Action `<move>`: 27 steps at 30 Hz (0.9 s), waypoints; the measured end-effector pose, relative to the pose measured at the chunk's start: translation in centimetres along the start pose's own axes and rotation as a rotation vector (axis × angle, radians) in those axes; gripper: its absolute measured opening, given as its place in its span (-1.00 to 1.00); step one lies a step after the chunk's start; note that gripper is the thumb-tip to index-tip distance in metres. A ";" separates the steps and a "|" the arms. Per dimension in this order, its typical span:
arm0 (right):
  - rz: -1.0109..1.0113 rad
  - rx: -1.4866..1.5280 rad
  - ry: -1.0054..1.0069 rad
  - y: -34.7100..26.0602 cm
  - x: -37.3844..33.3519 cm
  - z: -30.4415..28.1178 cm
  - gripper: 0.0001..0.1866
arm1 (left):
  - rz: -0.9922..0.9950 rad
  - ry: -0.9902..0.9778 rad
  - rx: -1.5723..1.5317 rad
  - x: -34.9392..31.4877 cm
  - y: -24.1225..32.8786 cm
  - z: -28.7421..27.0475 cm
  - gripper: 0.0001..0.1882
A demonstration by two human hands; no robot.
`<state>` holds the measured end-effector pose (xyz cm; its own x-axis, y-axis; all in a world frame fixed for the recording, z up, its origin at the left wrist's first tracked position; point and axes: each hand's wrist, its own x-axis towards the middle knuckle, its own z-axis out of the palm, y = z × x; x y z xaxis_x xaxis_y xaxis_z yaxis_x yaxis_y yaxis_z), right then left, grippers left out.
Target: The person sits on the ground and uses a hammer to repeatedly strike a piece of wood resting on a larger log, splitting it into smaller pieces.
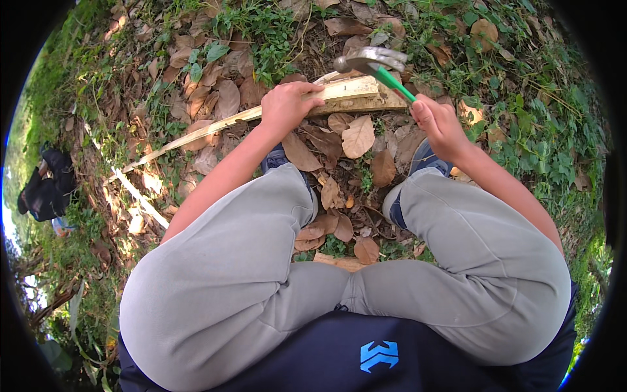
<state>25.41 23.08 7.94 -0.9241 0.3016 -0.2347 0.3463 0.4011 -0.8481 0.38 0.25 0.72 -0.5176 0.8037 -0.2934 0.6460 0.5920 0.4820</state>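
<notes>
My right hand (442,126) is closed around the green handle of a claw hammer (373,60). The hammer's metal head hangs over the right end of a pale wooden strip (351,87), and I cannot tell whether it touches. On that strip is a small dark speck, too small to make out. My left hand (285,109) grips the strip left of the hammer, thumb on the near side and fingers over the top. Beneath its right end lies a broader wooden board (390,101), partly covered. The long strip runs off down to the left across the leaves.
Dry brown leaves (358,136) and green plants (522,130) cover the ground. Another pale stick (140,198) lies at the left. A dark bundle (49,185) sits at the far left. Between my knees a piece of wood (339,261) shows near my seat.
</notes>
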 end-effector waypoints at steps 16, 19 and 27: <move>0.126 -0.187 -0.081 2.7 -1.6 1.7 -0.53 | 0.022 0.002 -0.019 0.2 -0.2 0.4 -0.63; 0.173 -0.140 -0.105 1.8 -1.5 1.3 -0.51 | 0.009 0.002 -0.026 0.1 -0.4 0.1 -0.63; 0.103 -0.179 -0.048 0.0 -1.7 1.0 -0.53 | 0.034 0.033 -0.015 0.0 0.0 0.3 -0.65</move>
<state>26.87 21.68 7.86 -0.8875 0.3090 -0.3418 0.4585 0.5188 -0.7216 0.51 0.25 0.47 -0.5134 0.8211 -0.2494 0.6556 0.5628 0.5034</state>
